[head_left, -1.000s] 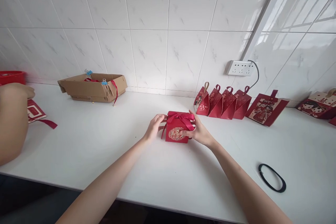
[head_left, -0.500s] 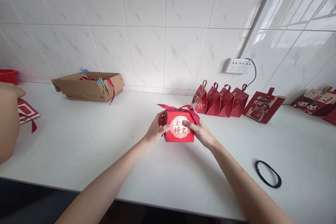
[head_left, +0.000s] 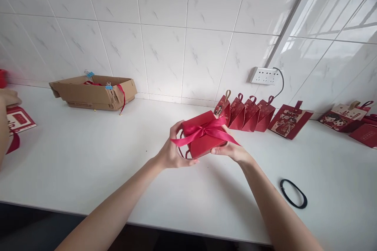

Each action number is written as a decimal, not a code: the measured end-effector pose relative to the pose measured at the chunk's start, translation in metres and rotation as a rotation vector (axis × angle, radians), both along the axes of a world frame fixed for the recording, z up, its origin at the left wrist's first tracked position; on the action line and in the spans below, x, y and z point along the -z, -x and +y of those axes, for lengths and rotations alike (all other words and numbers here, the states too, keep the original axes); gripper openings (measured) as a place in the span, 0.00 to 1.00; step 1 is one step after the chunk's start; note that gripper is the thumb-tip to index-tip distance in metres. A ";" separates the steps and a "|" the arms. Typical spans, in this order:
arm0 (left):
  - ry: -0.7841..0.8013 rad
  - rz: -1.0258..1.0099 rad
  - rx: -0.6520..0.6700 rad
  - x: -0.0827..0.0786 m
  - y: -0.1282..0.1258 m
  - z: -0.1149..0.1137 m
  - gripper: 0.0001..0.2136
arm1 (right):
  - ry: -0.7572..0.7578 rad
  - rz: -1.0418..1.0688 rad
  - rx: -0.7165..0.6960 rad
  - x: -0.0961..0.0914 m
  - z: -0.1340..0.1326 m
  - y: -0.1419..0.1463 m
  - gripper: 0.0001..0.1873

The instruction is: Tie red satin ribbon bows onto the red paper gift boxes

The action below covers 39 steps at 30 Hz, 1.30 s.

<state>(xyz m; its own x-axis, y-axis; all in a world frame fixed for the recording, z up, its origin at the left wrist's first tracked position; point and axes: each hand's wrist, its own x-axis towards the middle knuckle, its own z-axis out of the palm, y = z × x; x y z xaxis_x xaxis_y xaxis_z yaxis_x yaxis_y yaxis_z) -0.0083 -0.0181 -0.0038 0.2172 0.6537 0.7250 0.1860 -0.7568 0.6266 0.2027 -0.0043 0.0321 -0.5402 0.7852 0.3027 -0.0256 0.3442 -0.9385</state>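
Note:
Between my two hands a red gift box (head_left: 207,147) is held up above the white table, tilted, with its plain side facing me. A glossy red ribbon (head_left: 203,130) is tied in a bow across it, and the tails hang past both ends. My left hand (head_left: 172,151) grips the left end, thumb along the lower edge, beside a dark red cord loop (head_left: 180,147). My right hand (head_left: 231,150) is closed round the right end, with its thumb at the lower edge. The printed front of the box is turned out of sight.
Several red gift boxes (head_left: 251,114) with loop handles line the wall at right. A cardboard box (head_left: 94,98) with blue clips and ribbon stands at left. A black ring-shaped band (head_left: 293,194) lies at right. Another person's hand (head_left: 10,97) touches a printed red box (head_left: 22,119).
My hands have turned the gift box so its gold-printed front has swung away and the bowed side faces me. At far left, the other person's arm has moved.

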 end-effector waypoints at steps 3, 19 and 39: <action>0.004 0.129 0.096 -0.002 0.010 0.004 0.55 | -0.183 -0.042 0.048 -0.009 -0.005 -0.002 0.44; 0.007 0.167 0.026 0.003 0.025 0.018 0.48 | -0.479 -0.183 0.162 0.001 -0.004 0.008 0.44; 0.330 0.419 -0.119 0.007 0.039 0.025 0.48 | -0.496 -0.117 0.188 0.064 0.033 0.017 0.46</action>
<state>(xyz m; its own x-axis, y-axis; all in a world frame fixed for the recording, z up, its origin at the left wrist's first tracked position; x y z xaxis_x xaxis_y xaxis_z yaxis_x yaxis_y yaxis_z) -0.0477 0.0067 -0.0113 0.3538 0.8697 0.3442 0.5430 -0.4906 0.6815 0.1857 0.0286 -0.0318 -0.4568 0.6495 0.6079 0.1744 0.7354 -0.6548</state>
